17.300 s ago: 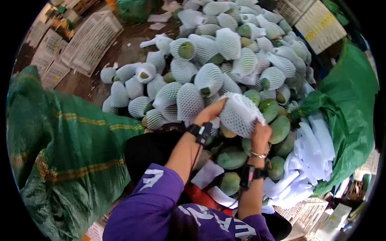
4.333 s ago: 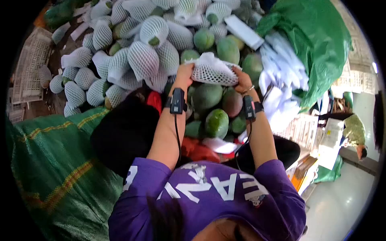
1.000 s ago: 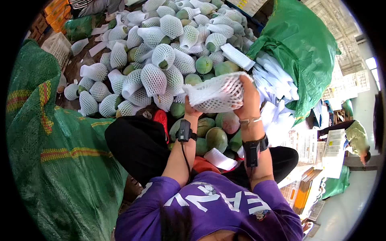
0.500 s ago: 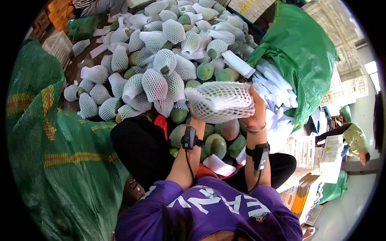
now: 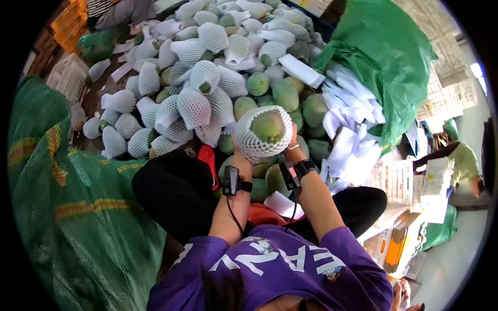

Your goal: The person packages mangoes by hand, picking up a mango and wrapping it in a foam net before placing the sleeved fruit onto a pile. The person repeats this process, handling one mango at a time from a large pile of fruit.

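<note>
1 sleeved fruit (image 5: 267,127) is gripped btwn L hand (image 5: 239,148) & R hand (image 5: 293,138), fingers part. hidden, above loose green fruit (image 5: 276,179); white ltrs incl. "A" are borne on purple shirt (image 5: 290,280), crates (image 5: 397,181) seen R.

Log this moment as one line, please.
left hand: holds netted fruit | right hand: holds same fruit | foam net: around fruit, one end showing | nearby: white foam sleeves, green bag

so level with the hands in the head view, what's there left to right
Green woven sack with yellow-red stripes, heaped white-netted fruit, held green fruit partly covered by white foam netting, loose white foam sleeves, shiny green plastic bag
</note>
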Demonstrator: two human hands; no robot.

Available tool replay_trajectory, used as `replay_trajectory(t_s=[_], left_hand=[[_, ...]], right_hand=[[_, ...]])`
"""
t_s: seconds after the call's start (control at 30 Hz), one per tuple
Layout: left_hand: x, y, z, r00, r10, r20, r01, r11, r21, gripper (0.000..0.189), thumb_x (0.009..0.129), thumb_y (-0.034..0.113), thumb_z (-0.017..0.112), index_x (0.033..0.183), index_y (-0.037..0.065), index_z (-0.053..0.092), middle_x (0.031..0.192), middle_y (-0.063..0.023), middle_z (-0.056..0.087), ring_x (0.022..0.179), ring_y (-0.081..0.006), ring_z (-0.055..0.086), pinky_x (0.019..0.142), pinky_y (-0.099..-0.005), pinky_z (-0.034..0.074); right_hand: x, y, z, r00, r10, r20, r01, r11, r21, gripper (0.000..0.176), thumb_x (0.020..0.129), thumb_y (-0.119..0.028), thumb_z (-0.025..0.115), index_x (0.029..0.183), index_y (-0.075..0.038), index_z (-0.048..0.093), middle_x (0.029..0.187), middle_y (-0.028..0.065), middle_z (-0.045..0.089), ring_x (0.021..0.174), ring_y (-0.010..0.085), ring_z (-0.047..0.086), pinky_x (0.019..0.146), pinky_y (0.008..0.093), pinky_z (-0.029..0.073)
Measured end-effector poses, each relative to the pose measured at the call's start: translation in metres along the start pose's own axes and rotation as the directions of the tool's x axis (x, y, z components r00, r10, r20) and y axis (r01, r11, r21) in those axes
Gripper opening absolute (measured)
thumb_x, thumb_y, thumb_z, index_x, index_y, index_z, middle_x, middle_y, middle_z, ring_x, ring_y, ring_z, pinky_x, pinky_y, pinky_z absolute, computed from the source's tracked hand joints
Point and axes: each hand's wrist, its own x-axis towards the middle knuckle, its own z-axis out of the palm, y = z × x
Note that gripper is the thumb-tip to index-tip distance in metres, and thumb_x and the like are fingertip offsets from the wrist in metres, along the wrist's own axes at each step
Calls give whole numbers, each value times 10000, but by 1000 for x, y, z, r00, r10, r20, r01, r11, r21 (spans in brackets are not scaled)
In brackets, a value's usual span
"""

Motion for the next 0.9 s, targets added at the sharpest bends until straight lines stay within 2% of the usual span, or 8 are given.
replay_trajectory(t_s=[0.1,0.17,0.3,0.37,0.63,0.73,0.87,0.9], left_hand=[[-13,-39,17,985,136,103,-165,916,367,430,852,271,269,1277,204,287,1356,1,218,1231,-186,206,1031,-328,155],[-15,-29,10,999,15,39,-20,992,126,430,846,291,288,1257,169,316,1346,-25,235,1216,-196,232,1023,-327,177],[-19,14,-63,910,-413,39,404,904,136,423,835,295,344,1224,128,351,1293,-83,305,1159,-246,314,980,-340,251],[-5,0,-80,838,-526,-146,519,850,-86,397,833,277,349,1192,107,370,1251,-89,333,1129,-251,335,961,-348,273],[136,-205,-197,490,-469,-735,171,878,-447,307,825,201,367,1062,22,444,1085,-113,442,1007,-267,418,886,-384,360],[173,-294,-249,492,-662,-565,-223,532,-817,283,821,173,374,1013,-10,472,1022,-122,483,961,-273,450,857,-398,393],[219,-387,-283,767,-516,-381,-459,-27,-888,261,817,135,383,948,-52,509,939,-133,537,900,-282,492,820,-415,437],[230,-419,-292,850,-443,-283,-488,-466,-738,269,825,153,360,934,-33,520,917,-131,541,914,-294,490,845,-428,416]], right_hand=[[4,-8,23,944,329,-19,-303,889,342,243,713,-253,566,725,-10,569,737,170,597,687,305,578,585,368,438],[11,-55,24,940,290,-178,-327,917,-231,311,683,-245,603,904,-46,514,756,198,589,701,334,572,608,397,434],[17,-58,45,979,29,203,52,922,-384,314,726,-259,556,961,-65,480,767,209,566,721,358,546,630,422,431],[26,-60,45,869,251,427,27,836,-548,272,745,-247,536,924,-46,502,761,194,552,753,347,532,654,415,432],[129,-2,-54,985,11,173,120,677,-727,258,720,-192,513,917,-29,544,922,162,536,888,328,472,795,389,381],[180,19,-70,980,-180,84,172,564,-808,356,695,-211,548,994,-22,504,983,152,511,952,327,442,827,390,374],[220,44,-64,990,23,142,113,490,-865,533,687,-287,571,1132,-32,424,1153,166,419,1091,319,368,904,381,333],[226,50,-59,990,58,129,100,359,-928,584,681,-329,571,1161,-41,404,1189,166,388,1118,318,343,909,387,329]])
